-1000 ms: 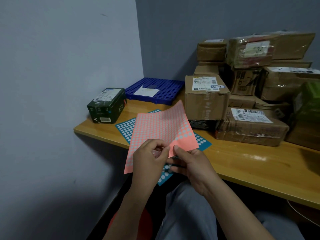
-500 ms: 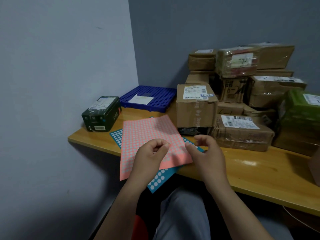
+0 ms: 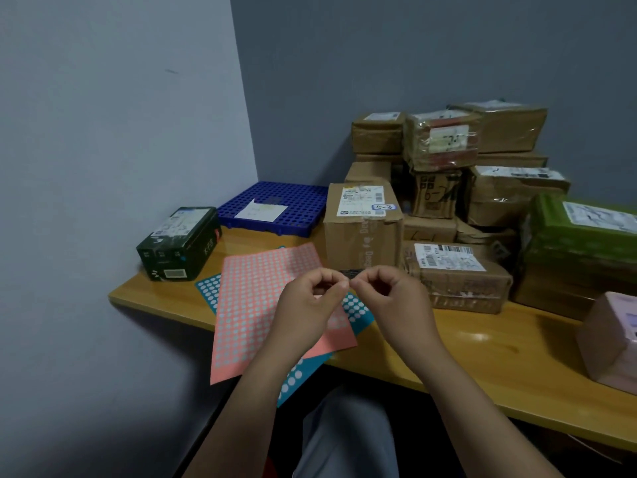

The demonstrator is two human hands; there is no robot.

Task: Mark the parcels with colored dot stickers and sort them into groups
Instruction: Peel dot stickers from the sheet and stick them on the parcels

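Observation:
A pink dot-sticker sheet (image 3: 255,305) lies flat at the table's front left edge, on top of a blue dot-sticker sheet (image 3: 358,309). Above them, my left hand (image 3: 306,305) and my right hand (image 3: 396,298) are raised with fingers curled. Their thumb and index tips meet in a pinch at one spot, on a dot sticker too small to make out. Just behind the hands stand a taped brown parcel (image 3: 362,236) with a white label and a flat wrapped parcel (image 3: 458,281).
A pile of brown parcels (image 3: 444,143) fills the back right against the wall. A green parcel (image 3: 579,257) and a pink box (image 3: 610,343) sit at the right. A dark green box (image 3: 179,243) and a blue grid tray (image 3: 275,201) occupy the left corner of the wooden table (image 3: 482,357).
The pink sheet, held up a second ago, now lies on the table. My left hand let it go and rose, and both hands' fingertips came together above it.

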